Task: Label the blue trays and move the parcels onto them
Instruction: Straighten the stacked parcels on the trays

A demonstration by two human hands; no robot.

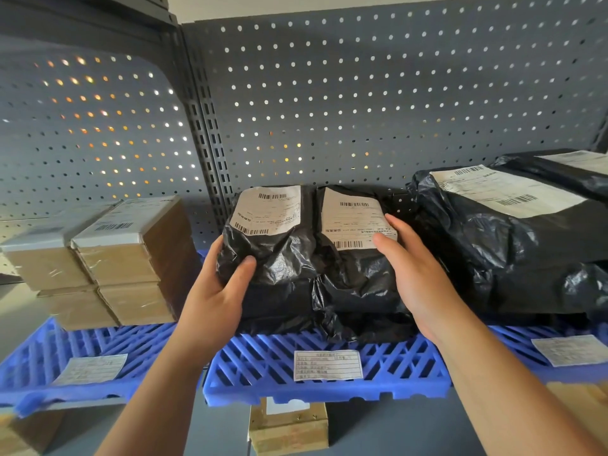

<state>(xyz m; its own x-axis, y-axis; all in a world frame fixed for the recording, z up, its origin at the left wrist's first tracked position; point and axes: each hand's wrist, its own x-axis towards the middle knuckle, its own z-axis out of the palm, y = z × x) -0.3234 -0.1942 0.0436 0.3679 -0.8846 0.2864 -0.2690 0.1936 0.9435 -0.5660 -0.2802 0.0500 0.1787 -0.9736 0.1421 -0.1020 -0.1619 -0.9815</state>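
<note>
Grey pegboard (362,93) backs the shelf, w/ a slotted upright (210,153) splitting it left of centre. Three blue trays sit side by side along the shelf's front edge: left tray (39,366), mid tray (263,366), right tray (513,340), each w/ a paper label on its front part: left label (90,369), mid label (328,365), right label (570,349).

Right tray carries big black bags (506,251), stacked, white shipping slips on top; they reach almost to the mid parcels. Left tray carries cardboard boxes (112,261), two layers, toward its back. Mid tray holds black parcels (309,258): two side by side on top, each w/ a white slip, over more black plastic below; exact count underneath can't tell. Under the shelf's front edge, a small brown box (289,429) shows, another at the right corner (582,413).

Left hand (217,291) grasps the left side of the parcels, thumb on the front, fingers wrapped round the side. Right hand (411,271) is spread, pressed flat on the right side, thumb over the slip's lower edge.
</note>
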